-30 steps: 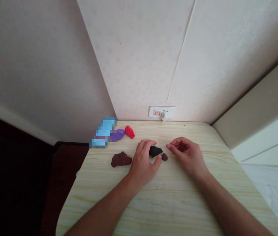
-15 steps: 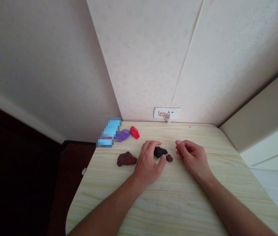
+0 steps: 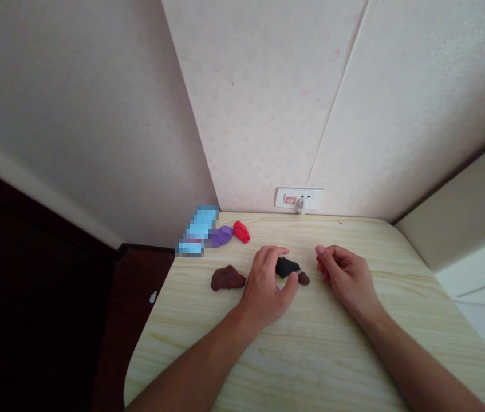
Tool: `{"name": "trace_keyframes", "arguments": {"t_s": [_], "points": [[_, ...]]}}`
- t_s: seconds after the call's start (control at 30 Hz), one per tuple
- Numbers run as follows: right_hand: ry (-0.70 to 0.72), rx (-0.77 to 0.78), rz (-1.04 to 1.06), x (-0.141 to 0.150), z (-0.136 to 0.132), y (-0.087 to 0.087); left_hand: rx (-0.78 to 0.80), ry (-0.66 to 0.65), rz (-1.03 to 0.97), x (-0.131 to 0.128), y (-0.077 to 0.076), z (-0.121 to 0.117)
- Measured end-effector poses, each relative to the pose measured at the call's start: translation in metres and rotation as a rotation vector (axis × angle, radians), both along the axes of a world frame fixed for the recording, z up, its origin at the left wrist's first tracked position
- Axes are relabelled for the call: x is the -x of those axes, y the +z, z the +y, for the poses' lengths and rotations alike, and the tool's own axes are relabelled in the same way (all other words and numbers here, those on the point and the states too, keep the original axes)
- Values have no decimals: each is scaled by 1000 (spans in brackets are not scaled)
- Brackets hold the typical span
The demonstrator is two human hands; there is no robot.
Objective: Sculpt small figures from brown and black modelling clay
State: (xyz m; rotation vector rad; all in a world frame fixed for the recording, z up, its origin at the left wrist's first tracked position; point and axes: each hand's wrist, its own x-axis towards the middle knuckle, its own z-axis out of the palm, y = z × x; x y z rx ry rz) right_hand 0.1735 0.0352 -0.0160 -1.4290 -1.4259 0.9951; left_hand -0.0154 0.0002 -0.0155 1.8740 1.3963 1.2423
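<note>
My left hand (image 3: 267,286) rests on the table with fingers and thumb apart, curved around a black lump (image 3: 287,267) that looks like modelling clay. The thumb tip is at the lump's near edge; whether it presses on it I cannot tell. A small brown piece (image 3: 304,278) sits against the lump's right end. Left of that hand lies a larger dark brown lump (image 3: 227,278). My right hand (image 3: 347,277) is closed, thumb against the curled fingers, to the right of the small piece. Anything inside its pinch is hidden.
Toward the back left of the wooden table (image 3: 311,355) lie a red lump (image 3: 241,232), a purple lump (image 3: 224,235) and a blurred light-blue flat object (image 3: 199,229). Behind the table is a wall socket (image 3: 299,198) with a white plug. A white cabinet (image 3: 474,229) stands right.
The whole view has shifted slightly, so everything appears a little further right. Both hands keep nearly the same pose and place beside the clay lumps.
</note>
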Motion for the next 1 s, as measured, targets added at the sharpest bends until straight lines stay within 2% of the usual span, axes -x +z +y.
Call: {"name": "trace_keyframes", "arguments": {"t_s": [0.43, 0.67, 0.83, 1.0], "points": [[15, -7, 27, -2, 0, -1, -36, -12, -49, 3, 2, 0], [4, -10, 21, 0, 0, 1, 33, 1, -51, 4, -1, 4], [-5, -10, 12, -1, -1, 0, 12, -52, -13, 3, 0, 2], [0, -26, -4, 0, -1, 2, -10, -180, 80, 4, 5, -2]]}}
